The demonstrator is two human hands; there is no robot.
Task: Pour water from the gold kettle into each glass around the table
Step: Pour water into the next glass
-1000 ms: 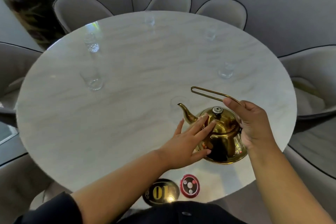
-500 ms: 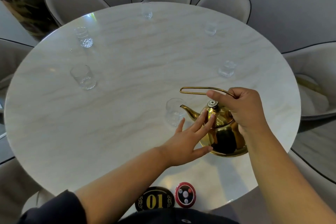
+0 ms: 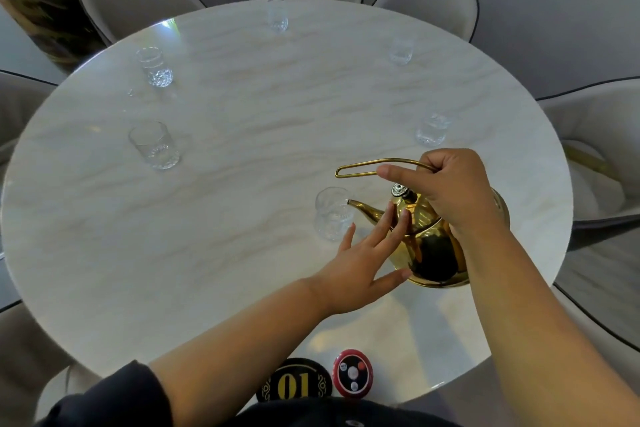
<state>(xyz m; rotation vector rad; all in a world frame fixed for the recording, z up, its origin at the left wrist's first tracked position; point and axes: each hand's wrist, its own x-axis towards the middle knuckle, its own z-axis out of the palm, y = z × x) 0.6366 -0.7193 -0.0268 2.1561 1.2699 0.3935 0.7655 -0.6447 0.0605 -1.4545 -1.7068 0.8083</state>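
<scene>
First pour, I reckon: right hand (image 3: 453, 191) gripping the gold kettle (image 3: 433, 246) by its handle (image 3: 363, 166), left hand (image 3: 360, 263) flat-fingered against the body. The spout's at the glass (image 3: 330, 215) closest to the tabletop's near edge, so tip gently next.

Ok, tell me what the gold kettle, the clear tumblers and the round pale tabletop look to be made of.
Gold kettle: polished metal, likely gold-toned steel or brass; mirror reflections on its belly.
Clear tumbler by the spout: glass, see-through with a faceted base.
Round pale table: marble or marble-look stone, glossy; soft veins and glare.
</scene>
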